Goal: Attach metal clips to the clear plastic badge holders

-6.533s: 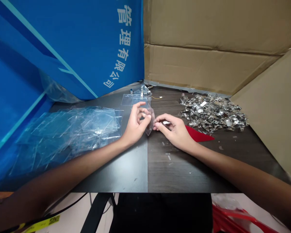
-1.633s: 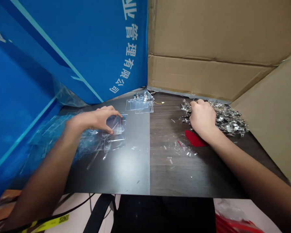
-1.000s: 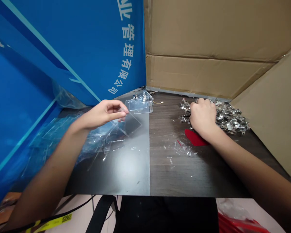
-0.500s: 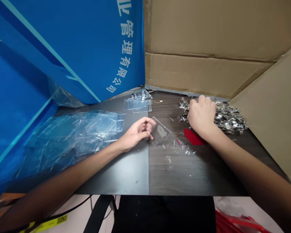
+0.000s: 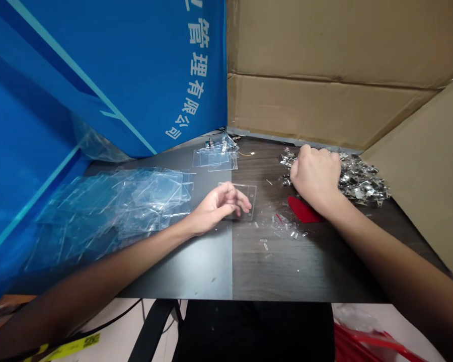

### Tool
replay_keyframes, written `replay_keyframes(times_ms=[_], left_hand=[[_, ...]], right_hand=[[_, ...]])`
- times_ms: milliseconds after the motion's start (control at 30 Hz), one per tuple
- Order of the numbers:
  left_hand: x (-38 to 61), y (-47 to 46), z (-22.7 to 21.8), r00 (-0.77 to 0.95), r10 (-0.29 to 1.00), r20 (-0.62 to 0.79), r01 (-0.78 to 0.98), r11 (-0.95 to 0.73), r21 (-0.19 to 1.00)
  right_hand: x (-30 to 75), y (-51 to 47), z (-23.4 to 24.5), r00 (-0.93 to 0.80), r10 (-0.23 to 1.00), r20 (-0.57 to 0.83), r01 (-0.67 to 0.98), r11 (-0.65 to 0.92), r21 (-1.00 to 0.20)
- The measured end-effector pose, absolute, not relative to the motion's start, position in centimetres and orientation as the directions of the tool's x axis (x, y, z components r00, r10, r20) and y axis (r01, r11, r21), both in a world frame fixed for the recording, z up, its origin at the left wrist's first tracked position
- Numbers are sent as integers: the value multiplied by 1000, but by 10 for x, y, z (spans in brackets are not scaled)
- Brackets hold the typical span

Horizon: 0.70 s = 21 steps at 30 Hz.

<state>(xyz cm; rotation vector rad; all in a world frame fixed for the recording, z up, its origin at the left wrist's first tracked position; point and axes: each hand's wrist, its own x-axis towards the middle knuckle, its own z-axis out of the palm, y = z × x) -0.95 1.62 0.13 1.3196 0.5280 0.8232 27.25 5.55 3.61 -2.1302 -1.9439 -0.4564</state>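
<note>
My left hand [image 5: 228, 203] is over a clear plastic card holder [image 5: 251, 207] on the table, its fingers loosely curled and apart. The holder has small holes near its right edge and is partly covered by the fingers. My right hand [image 5: 315, 173] is at the left side of a heap of shiny metal clips with clear straps [image 5: 362, 181]. Its knuckles are bent and the fingertips are hidden behind the hand, so what they grasp does not show. A red flat piece [image 5: 302, 210] lies under the right wrist.
A wide pile of clear card holders [image 5: 136, 201] covers the table's left. At the back, several holders [image 5: 215, 158] lie with metal clips on them. Small clear plastic bits [image 5: 292, 232] are scattered near the middle. A blue banner [image 5: 136, 75] and cardboard [image 5: 324, 110] wall the back.
The card holder has turned from slanted to nearly square and shifted left under my left hand, whose fingers now reach over it. My right hand stays at the clip heap. The view has shifted slightly.
</note>
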Motion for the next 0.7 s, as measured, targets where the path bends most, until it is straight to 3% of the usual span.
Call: replay_keyframes(times_ms=[267,433,567,700], left_hand=[[-8,15,4,581,813,47,-248,122,961],[-11,15,5,555,828,79,-166,18,986],[-17,14,8,581,780,232,-26,-267,963],[-21,9,15,657,642,394,201,-654,730]], right_hand=[[274,56,38,85,906,414,996,-89,-11],[274,56,33,42,854,519,999,-32,-29],[272,59,29,76,822,564,991,-1,-132],[270,61,26,135,778,613,970,22,-242]])
